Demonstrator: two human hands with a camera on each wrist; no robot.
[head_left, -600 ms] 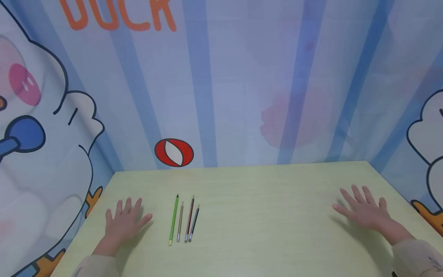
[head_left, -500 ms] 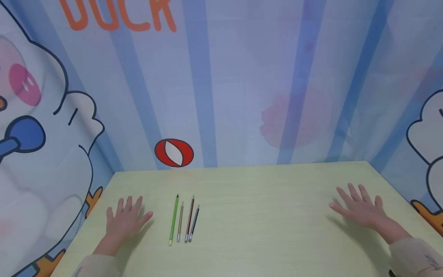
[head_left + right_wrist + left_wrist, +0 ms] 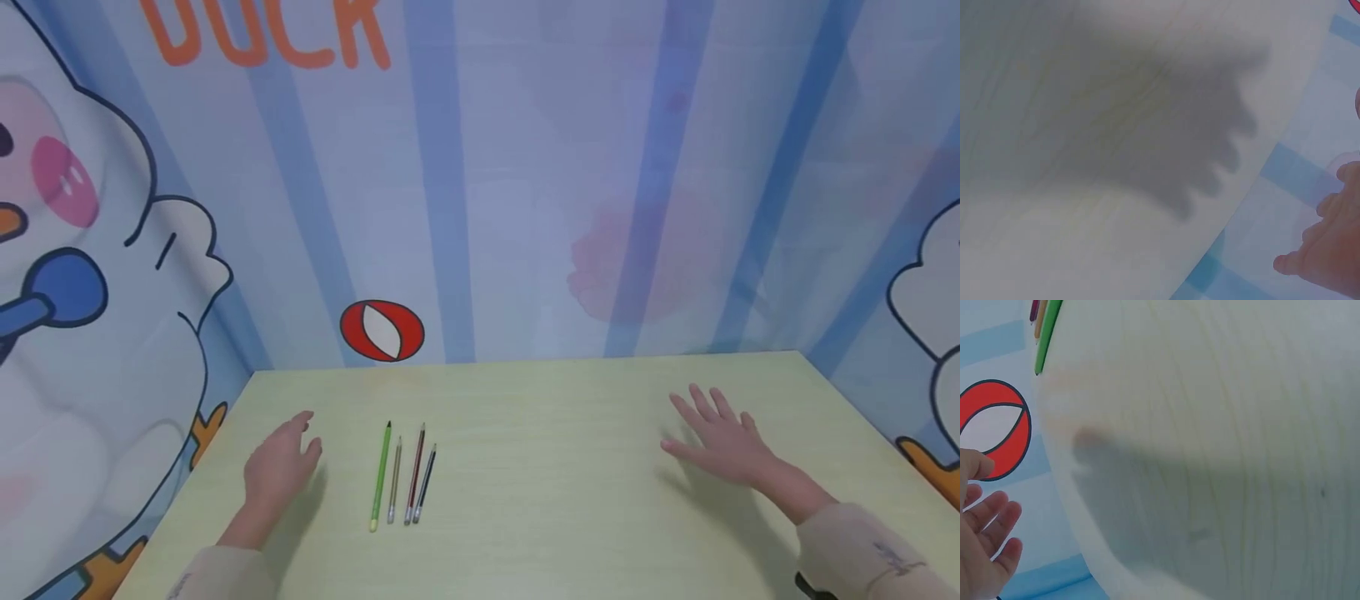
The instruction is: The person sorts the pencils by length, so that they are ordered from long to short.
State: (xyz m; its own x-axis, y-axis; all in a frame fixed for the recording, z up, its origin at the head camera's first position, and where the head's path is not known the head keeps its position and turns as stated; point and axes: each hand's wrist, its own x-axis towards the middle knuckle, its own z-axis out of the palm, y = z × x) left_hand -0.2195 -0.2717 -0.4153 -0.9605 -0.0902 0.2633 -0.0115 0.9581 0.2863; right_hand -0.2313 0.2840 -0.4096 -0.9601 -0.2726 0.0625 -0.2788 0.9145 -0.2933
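Note:
Side by side on the table lie a green pencil (image 3: 380,479) with a pale yellow eraser end, a thin tan pencil (image 3: 394,482), a dark red pencil (image 3: 415,477) and a shorter dark blue pencil (image 3: 425,485). Their points face away from me. Left of the green pencil hovers my left hand (image 3: 277,467), turned partly on its side with fingers loosely bent and holding nothing. Its shadow falls on the tabletop in the left wrist view. My right hand (image 3: 723,446) hangs over the right half of the table, fingers spread, well apart from the pencils.
The pale yellow-green table (image 3: 540,467) ends at the back against a blue striped cloth backdrop (image 3: 517,183). Printed ducks flank it on both sides, and a red and white ball (image 3: 382,331) is printed near the table's back edge.
My left hand has rolled from palm-down with spread fingers onto its side, moving slightly toward the pencils. My right hand has moved left over the table. The pencils lie as before.

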